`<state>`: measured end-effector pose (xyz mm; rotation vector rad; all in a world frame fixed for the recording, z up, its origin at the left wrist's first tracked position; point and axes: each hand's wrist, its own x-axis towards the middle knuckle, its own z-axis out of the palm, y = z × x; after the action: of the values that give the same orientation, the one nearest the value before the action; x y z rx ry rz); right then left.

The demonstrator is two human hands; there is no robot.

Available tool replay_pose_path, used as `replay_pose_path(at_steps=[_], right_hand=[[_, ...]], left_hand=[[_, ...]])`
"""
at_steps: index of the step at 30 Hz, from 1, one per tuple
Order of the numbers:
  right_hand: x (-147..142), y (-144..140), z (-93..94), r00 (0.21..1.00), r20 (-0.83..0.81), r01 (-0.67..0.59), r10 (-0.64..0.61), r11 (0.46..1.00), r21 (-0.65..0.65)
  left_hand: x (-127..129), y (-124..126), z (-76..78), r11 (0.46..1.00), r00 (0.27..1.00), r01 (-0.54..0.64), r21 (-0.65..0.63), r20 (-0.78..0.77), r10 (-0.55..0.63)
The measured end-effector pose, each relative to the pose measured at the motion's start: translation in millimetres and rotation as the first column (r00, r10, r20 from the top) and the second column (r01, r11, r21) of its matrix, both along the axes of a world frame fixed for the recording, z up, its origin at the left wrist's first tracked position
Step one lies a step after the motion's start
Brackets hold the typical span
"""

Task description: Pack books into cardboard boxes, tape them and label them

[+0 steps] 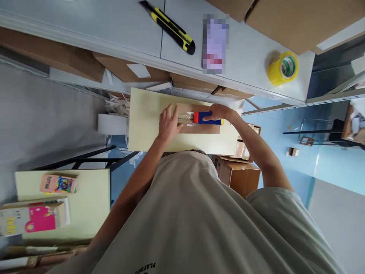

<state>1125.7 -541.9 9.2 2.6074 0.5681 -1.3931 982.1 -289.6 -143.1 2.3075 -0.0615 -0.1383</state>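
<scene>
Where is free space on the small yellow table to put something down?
The small yellow table is bare left of the left hand. The middle is crowded: cardboard box and right hand on the blue-red tape dispenser.

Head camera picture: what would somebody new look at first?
First, the two hands in the middle: the left hand presses flat on a brown cardboard box on a pale yellow table, while the right hand holds a blue and red tool on the box. Next, on the grey shelf above, a yellow tape roll at the right and a yellow-black utility knife.
</scene>
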Motion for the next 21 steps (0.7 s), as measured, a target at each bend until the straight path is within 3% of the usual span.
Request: replay_pose_path(at_steps=[3, 6, 13, 16, 21], right_hand=[[-3, -9, -4.0, 1.000, -0.015, 0.024, -0.022, 0.997, 0.075], [-7, -13, -6.8, 0.999, -0.024, 0.036, -0.033, 0.993, 0.116], [-9, -26, -12.0, 1.000, -0.014, 0.007, -0.004, 0.978, 0.207], [-2, -70, -5.6, 0.999, -0.046, 0.032, -0.021, 0.967, 0.253], [14, -177, 12.5, 0.994, -0.059, 0.098, -0.091, 0.986, 0.133]], left_hand=[[-13, -35, 7.6, 0.998, 0.998, 0.059, 0.014, -0.005, -0.059], [-19, -53, 2.9, 0.999, 0.998, 0.032, 0.037, -0.062, -0.029], [-16, -44, -1.4, 0.989, 0.995, 0.054, 0.135, -0.096, -0.042], [-14, -44, 0.0, 0.988, 0.994, 0.037, 0.148, -0.106, -0.022], [-10, -47, 3.7, 0.984, 0.990, 0.030, 0.176, -0.140, -0.005]])
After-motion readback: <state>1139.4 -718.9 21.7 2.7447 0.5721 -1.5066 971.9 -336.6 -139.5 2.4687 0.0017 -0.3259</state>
